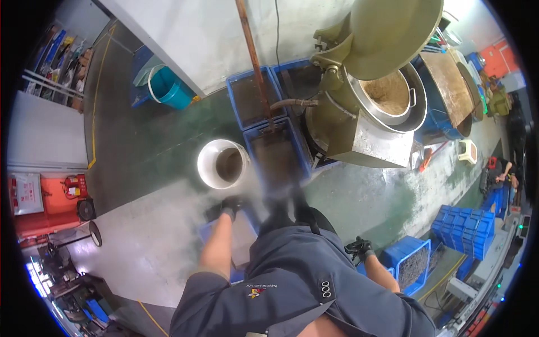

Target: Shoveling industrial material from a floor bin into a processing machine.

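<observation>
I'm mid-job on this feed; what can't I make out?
All in the head view:
Left gloved hand: blur hides its fingers and any grip.
Right gloved hand: too small and dark to judge its grip.
White bucket: contents too indistinct to identify.
Lower blue tray: partly covered by left forearm and grey jacket.

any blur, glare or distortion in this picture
Head view: fisheye distortion, edges bending toward a black rim; head view: pale haze softening the left hand and the near end of the blue tray; head view: bright shine on the metal box.
</observation>
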Motion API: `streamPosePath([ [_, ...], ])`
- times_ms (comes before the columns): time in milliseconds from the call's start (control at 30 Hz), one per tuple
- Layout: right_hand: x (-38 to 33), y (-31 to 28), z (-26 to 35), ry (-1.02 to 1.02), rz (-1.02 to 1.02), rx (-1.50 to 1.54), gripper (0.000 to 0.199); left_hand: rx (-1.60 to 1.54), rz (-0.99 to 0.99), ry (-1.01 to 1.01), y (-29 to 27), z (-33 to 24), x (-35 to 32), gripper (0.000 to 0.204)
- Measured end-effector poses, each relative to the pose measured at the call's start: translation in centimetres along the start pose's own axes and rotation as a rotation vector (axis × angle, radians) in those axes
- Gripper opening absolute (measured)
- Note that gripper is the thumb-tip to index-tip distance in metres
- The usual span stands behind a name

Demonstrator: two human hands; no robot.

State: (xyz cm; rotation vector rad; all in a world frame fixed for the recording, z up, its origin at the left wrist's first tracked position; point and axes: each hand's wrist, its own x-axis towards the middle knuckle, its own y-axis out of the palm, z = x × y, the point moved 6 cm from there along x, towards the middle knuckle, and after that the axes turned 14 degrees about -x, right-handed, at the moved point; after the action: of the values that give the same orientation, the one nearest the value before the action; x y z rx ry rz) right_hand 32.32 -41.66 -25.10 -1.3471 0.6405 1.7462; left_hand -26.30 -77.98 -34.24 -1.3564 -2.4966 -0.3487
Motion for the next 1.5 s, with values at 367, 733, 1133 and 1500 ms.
streamPosePath([
  [367,-0.9,-2.7,-4.7,-0.135,-0.129,0.122,0.027,0.194,-0.170,-0.804,-4.1,14.7,16.7,0.021],
  [733,-6.1,-6.6,-3.5,0.238,-0.194,0.109,0.020,-0.030,-0.480,-0.754,-3.2,14.4,47.8,0.019],
  [1133,-18.3,10.2,-7.8,0.377,-0.412,-0.601,0.017,-0.151,-0.299,-0.588,-11.7,18.1,65.6,0.022],
  [1500,-15.2,11.7,-16.6,0.260,-0.082,-1.209,0.022,-0.264,-0.348,-0.597,-14.5,15.3,63.8,0.042],
])
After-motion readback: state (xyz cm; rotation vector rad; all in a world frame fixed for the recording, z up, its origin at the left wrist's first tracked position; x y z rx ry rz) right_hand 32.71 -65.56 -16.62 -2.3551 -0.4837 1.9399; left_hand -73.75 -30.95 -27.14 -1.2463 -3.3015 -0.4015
